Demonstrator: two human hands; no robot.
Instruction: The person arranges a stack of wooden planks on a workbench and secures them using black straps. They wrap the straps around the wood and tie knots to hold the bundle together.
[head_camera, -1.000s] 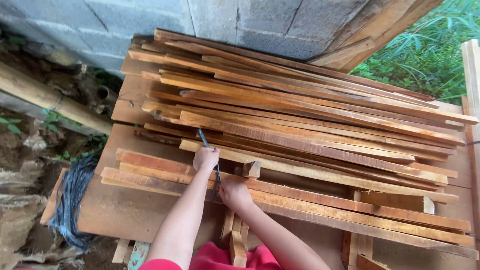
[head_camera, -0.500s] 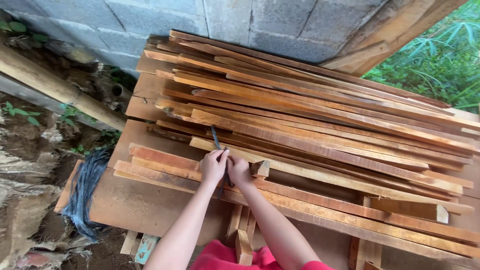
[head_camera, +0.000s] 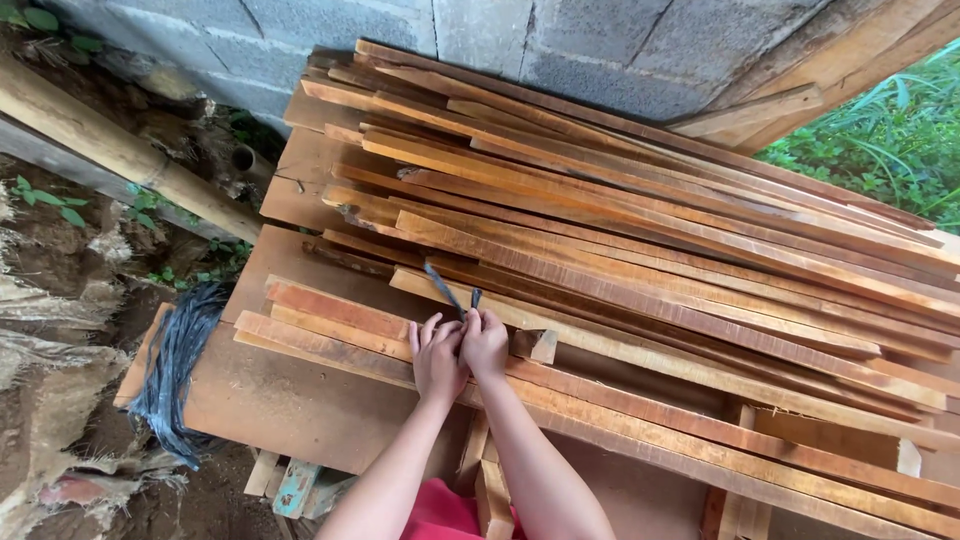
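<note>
On the near planks (head_camera: 340, 310), both hands have drawn together: left hand (head_camera: 436, 357) and right hand (head_camera: 486, 344) now touch, pinched around a dark strip (head_camera: 446, 288) lifted off the stack.

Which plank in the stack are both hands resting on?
The reddish plank at the stack's near-left edge; both hands press on it, holding a thin dark strip.

Left hand (head_camera: 436, 357) and right hand (head_camera: 486, 345) pressed together on a stack of reddish wooden planks (head_camera: 640, 250), gripping a thin dark tool (head_camera: 447, 291); grey block wall (head_camera: 480, 40) behind.
</note>
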